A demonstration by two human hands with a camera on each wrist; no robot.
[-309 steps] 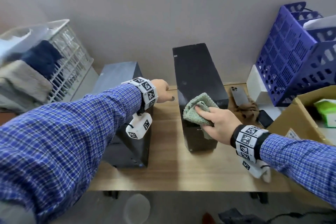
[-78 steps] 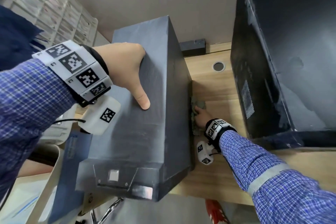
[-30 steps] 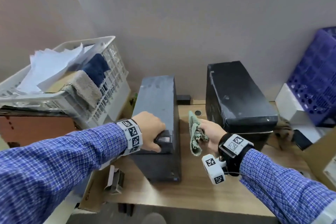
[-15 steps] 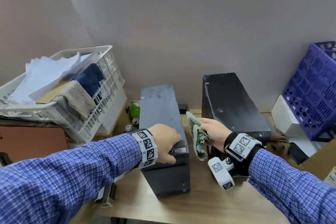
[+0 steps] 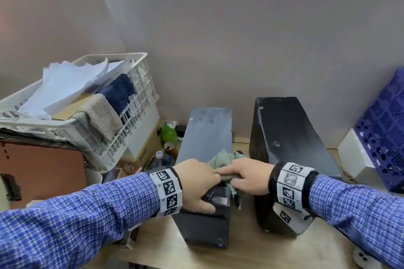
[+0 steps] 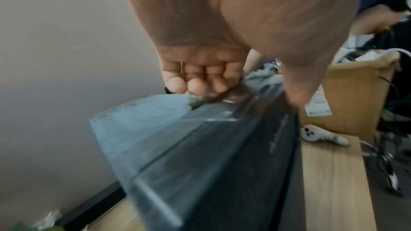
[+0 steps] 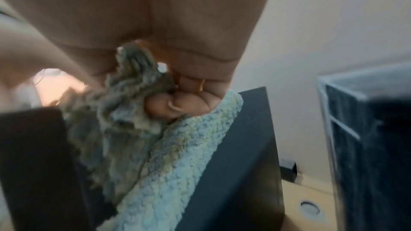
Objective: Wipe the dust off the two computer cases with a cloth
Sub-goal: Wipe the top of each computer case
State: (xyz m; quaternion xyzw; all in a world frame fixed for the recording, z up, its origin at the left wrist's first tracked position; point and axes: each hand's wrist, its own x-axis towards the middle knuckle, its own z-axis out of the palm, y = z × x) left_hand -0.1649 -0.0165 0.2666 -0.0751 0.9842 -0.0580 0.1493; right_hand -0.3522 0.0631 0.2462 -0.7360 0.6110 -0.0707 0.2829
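Grey partition boards back a wooden bench [image 5: 244, 244] on which two dark computer cases stand side by side, well apart from a white crate [image 5: 91, 137] of papers at the left. On the left case [image 5: 207, 137], the left hand [image 5: 196, 183] curls over the front top edge and grips it, while the right hand [image 5: 247, 176] clutches the green cloth [image 5: 223, 159] bunched on that case's top near the front. The right case [image 5: 290, 137] stands untouched beside them. A hard push could, I judge, slide or tip the narrow case if the steadying grip slackens, and the crumpled cloth may just smear the dust. Only the right wrist view shows the fingers [image 7: 177, 104] folded into the cloth; the head view alone shows both cases whole.
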